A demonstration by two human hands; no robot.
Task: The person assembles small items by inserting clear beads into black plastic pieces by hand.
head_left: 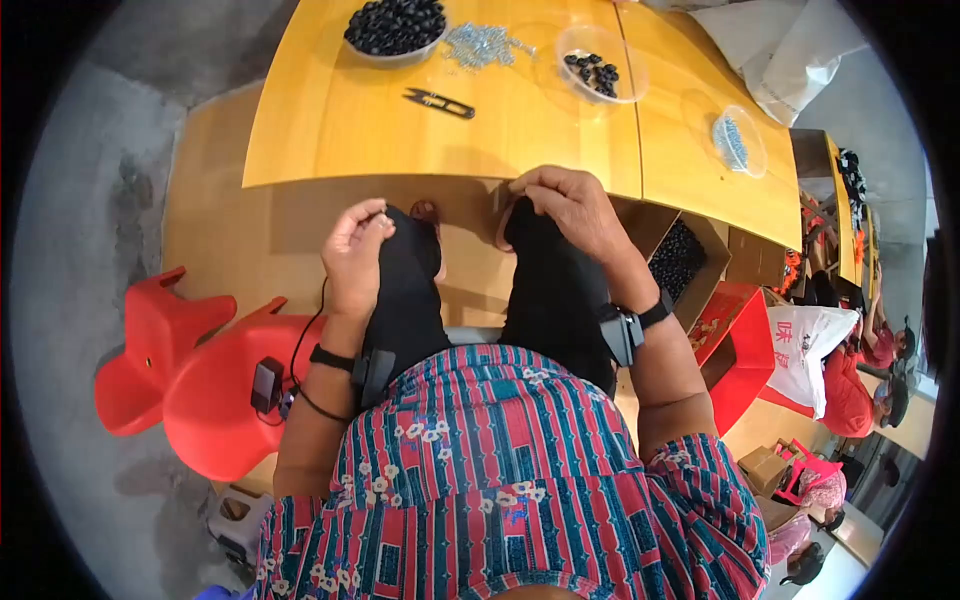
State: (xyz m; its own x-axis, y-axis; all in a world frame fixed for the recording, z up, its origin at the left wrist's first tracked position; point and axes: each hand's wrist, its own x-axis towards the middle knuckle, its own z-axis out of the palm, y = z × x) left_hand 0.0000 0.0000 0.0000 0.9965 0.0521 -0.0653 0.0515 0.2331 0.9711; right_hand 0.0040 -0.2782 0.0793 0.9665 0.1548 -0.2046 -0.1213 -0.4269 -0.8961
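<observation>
Above my left thigh, my left hand point(355, 245) is closed in a pinch. A tiny glint shows at its fingertips, too small to name. My right hand point(578, 208) is over my right thigh, close to the table's front edge, with its fingers curled together; whatever they may hold is hidden. Beyond the hands, on the yellow table point(330, 130), lie black thread snips point(438, 103). A bowl of black plastic parts point(396, 28) stands behind them, beside a loose pile of small silvery pieces point(482, 46). To the right is a clear bowl point(630, 75) with several black parts.
A small clear tub point(735, 145) of silvery pieces stands on the table's right side. Below it, a cardboard box point(705, 262) holds many black parts. A red box point(735, 350) and a white bag point(808, 345) are nearby. Red chairs point(215, 400) stand left; other people are far right.
</observation>
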